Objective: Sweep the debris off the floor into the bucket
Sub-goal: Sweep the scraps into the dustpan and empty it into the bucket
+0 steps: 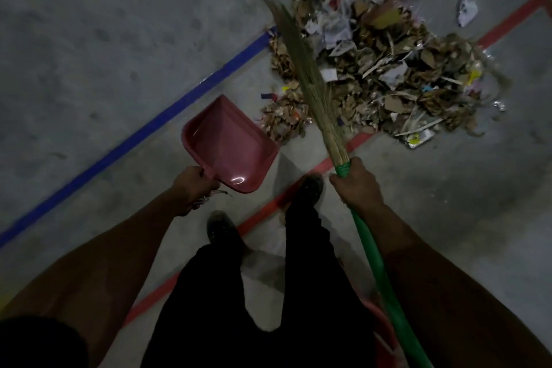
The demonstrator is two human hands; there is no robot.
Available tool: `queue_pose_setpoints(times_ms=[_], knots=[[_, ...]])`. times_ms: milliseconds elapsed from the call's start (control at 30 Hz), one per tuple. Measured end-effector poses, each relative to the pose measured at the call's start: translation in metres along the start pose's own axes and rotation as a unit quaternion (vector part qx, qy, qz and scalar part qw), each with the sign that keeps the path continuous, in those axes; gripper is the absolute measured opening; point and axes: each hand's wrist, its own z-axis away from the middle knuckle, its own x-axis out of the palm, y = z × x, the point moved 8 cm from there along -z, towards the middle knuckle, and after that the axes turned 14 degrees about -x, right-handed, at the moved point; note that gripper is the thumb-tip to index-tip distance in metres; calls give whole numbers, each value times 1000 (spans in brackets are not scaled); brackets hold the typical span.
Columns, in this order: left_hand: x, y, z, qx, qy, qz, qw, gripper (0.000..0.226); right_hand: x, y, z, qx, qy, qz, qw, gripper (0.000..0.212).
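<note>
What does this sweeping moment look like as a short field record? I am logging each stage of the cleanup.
left hand: left hand grips the handle of the pink dustpan
right hand: right hand grips the green-handled broom
dustpan state: no debris visible in it, mouth toward the pile
broom state: bristles lie over the near-left side of the debris pile
debris: cardboard scraps and paper, heaped across the blue line and red line
stray piece: white paper scrap apart from the heap
bucket: cannot tell
</note>
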Motion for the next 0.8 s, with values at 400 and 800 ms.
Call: queue_pose_setpoints(times_ms=[400, 800], knots=[[62, -150, -199, -59, -74, -6, 995, 32, 166, 52, -78, -7, 41, 61, 997, 46], [82, -155, -283, -51, -60, 12, 997, 24, 217, 61, -117, -11, 51, 50, 997, 47]])
